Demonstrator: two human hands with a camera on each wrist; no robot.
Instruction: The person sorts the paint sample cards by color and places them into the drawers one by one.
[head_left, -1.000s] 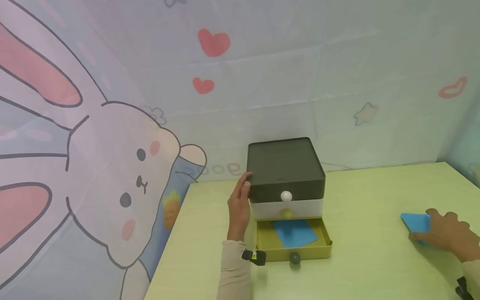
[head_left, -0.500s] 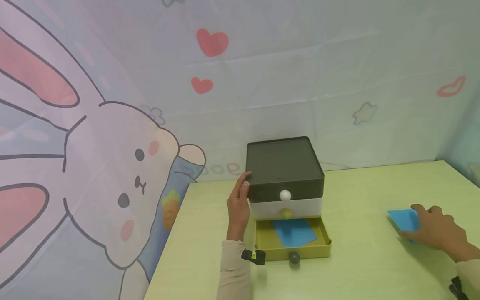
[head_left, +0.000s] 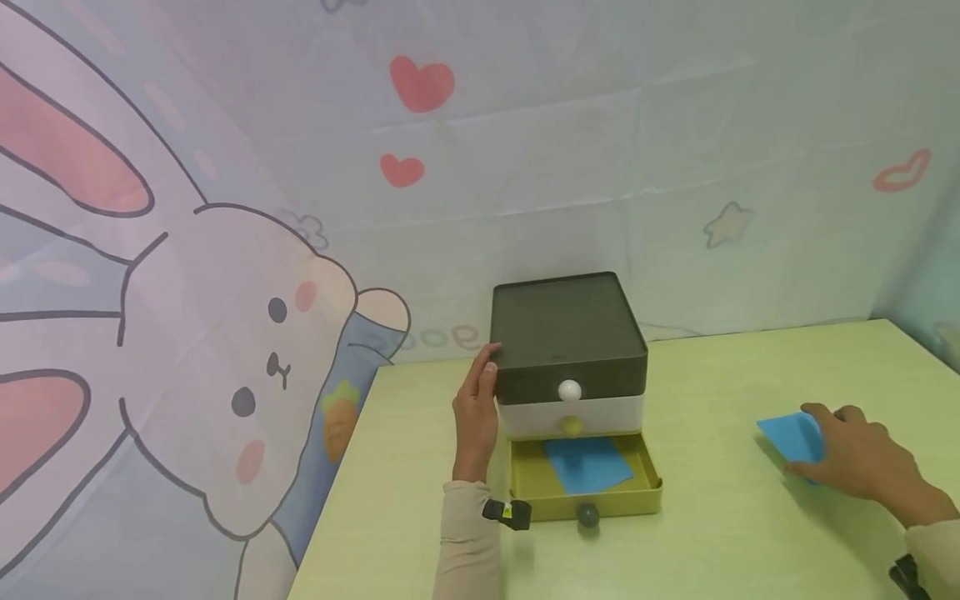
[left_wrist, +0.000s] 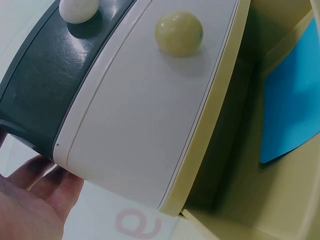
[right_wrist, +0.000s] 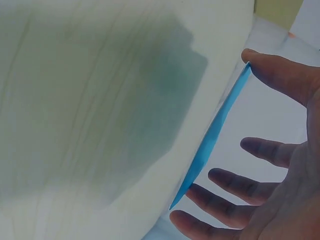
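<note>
A small stacked drawer box, dark on top and white below, stands against the wall. Its bottom yellow drawer is pulled out, and a blue piece of paper lies inside. My left hand rests its fingers along the box's left side; in the left wrist view these fingers touch the dark and white tiers. To the right, my right hand holds another blue piece of paper by its edges between thumb and fingers. In the right wrist view this paper is seen edge-on above the table.
The pale yellow-green table spreads around the box. A white knob, a yellow knob and a dark knob stick out from the drawer fronts. Behind hangs a cloth printed with a rabbit and hearts.
My right hand has moved left with the blue paper, closer to the drawer box. My left hand stays on the box's side, and the drawer stays pulled out.
</note>
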